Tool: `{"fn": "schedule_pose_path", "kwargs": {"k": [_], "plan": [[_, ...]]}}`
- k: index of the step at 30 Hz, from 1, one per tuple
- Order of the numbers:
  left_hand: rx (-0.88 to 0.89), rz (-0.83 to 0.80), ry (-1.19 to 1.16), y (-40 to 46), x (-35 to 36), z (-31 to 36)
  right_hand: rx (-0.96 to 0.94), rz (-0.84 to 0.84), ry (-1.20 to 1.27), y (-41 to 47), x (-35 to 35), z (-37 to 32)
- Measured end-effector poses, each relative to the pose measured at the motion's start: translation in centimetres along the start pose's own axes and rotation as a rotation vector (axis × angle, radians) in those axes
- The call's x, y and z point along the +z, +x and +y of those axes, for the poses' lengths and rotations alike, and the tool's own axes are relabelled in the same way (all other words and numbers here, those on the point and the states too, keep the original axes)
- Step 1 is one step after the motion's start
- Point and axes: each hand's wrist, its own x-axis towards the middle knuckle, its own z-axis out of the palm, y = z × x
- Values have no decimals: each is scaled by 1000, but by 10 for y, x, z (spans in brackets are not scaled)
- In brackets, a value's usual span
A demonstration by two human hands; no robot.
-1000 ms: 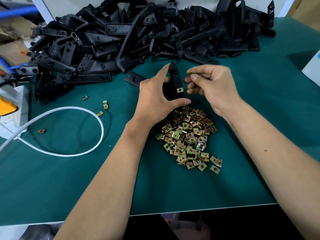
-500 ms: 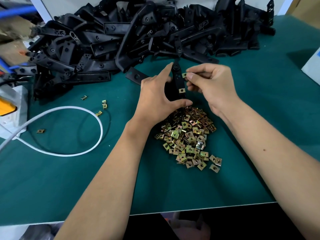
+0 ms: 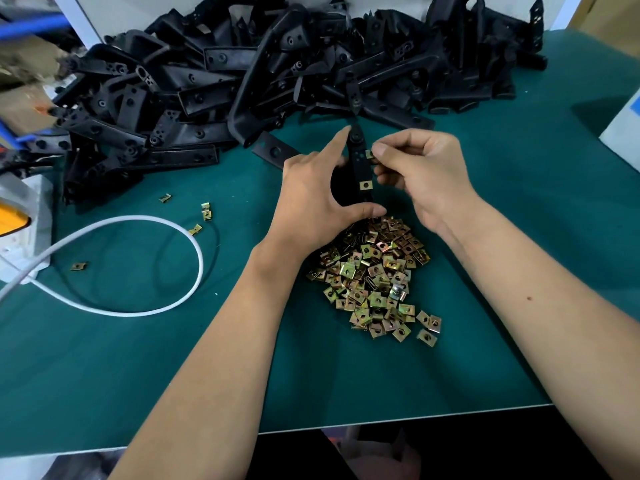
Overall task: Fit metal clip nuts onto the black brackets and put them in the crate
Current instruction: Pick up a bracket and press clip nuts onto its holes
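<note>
My left hand grips a black bracket upright above the green table, thumb at its lower end and index finger along its top. One brass clip nut sits on the bracket's lower part. My right hand pinches a second clip nut against the bracket's right edge, near its upper part. A heap of loose clip nuts lies just below both hands. A big pile of black brackets fills the back of the table. No crate is in view.
A white cable loops across the left of the green mat, with a few stray clip nuts near it. A white and yellow device sits at the left edge. A white box stands at the far right.
My right hand has brought the clip nut leftward from in front of its fingers onto the bracket's right edge. The left hand holds the bracket nearly still.
</note>
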Motion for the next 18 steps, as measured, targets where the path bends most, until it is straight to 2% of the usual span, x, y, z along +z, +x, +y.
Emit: {"fn": "schedule_pose_path", "kwargs": {"k": [18], "plan": [[70,-16,91,3,1,8,-202,-18,-137,-6,2,1]]}}
